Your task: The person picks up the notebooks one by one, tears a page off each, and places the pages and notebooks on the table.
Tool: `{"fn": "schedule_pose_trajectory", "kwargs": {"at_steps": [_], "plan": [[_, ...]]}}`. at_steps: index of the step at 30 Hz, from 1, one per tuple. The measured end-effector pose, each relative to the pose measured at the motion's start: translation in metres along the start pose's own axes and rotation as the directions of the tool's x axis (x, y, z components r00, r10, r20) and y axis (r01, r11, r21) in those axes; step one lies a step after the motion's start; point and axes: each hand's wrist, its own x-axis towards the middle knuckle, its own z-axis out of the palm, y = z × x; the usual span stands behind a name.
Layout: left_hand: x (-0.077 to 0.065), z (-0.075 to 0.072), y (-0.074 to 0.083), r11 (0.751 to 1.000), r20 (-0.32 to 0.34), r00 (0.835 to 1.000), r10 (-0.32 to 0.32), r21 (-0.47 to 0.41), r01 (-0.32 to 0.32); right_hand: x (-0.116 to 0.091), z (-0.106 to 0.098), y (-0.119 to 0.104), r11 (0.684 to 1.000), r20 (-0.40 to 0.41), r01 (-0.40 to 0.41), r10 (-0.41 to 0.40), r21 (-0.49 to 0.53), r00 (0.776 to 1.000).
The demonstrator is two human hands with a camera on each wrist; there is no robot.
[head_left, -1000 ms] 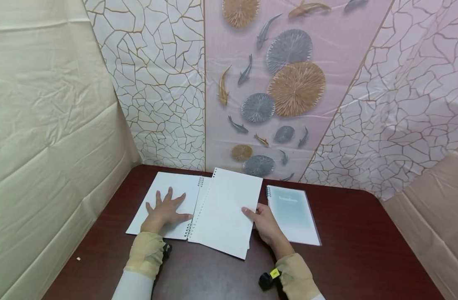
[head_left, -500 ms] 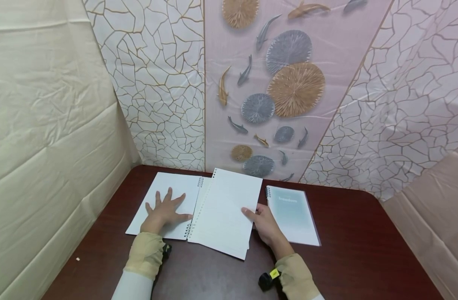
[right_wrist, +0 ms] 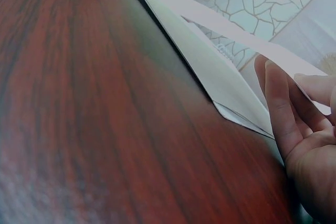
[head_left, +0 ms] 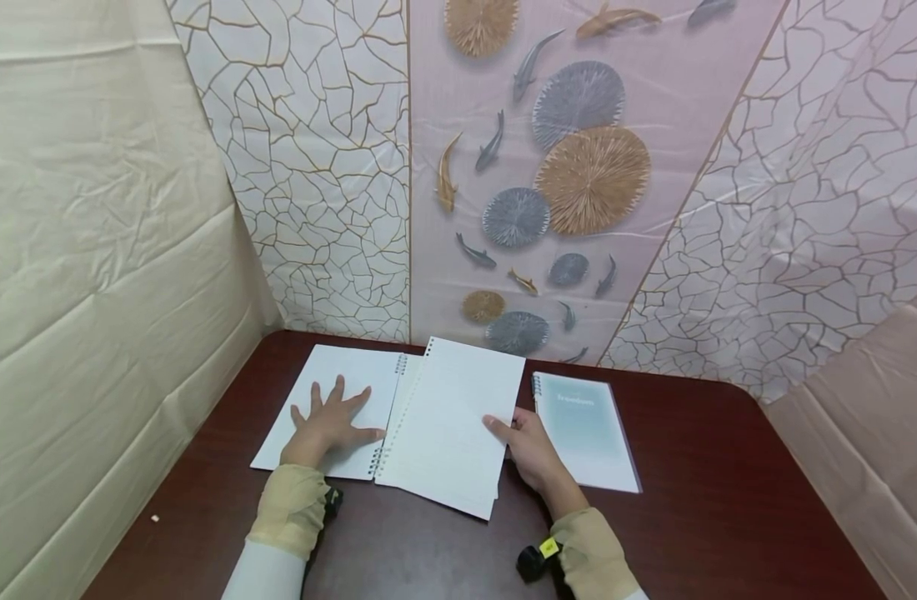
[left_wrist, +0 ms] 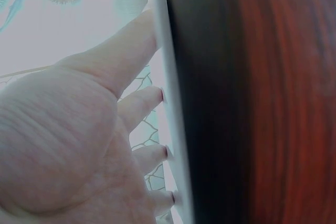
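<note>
A spiral notebook (head_left: 289,421) lies spread on the table, its wire binding running down the middle. My left hand (head_left: 328,421) rests on its left page with fingers straight and spread; the left wrist view has the fingertips touching the notebook's surface. My right hand (head_left: 536,446) pinches the right edge of a white sheet (head_left: 454,425) between thumb and fingers. That sheet is raised and slanted over the right side of the notebook, with a row of holes along its left edge. In the right wrist view the sheet (right_wrist: 236,30) arches above the pages beneath.
A second spiral notebook (head_left: 586,433) with a pale blue cover reading "freedom" lies right of my right hand. The dark red wooden table (head_left: 729,483) backs onto a patterned cloth (head_left: 338,208). A small white scrap (head_left: 155,518) lies at the table's left.
</note>
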Motion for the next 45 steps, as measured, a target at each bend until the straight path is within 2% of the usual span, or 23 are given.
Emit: {"fn": "schedule_pose_trajectory", "kwargs": {"at_steps": [17, 45], "plan": [[0.0007, 0.0016, -0.0011, 1.0, -0.009, 1.0, 0.007, -0.002, -0.007, -0.0005, 0.0001, 0.0001, 1.0, 0.004, 0.009, -0.009, 0.016, 1.0], [-0.0034, -0.0038, 0.0037, 1.0, 0.008, 1.0, -0.002, -0.005, 0.002, -0.0002, -0.0004, 0.0001, 0.999, 0.02, 0.03, -0.031, 0.025, 0.999]]}}
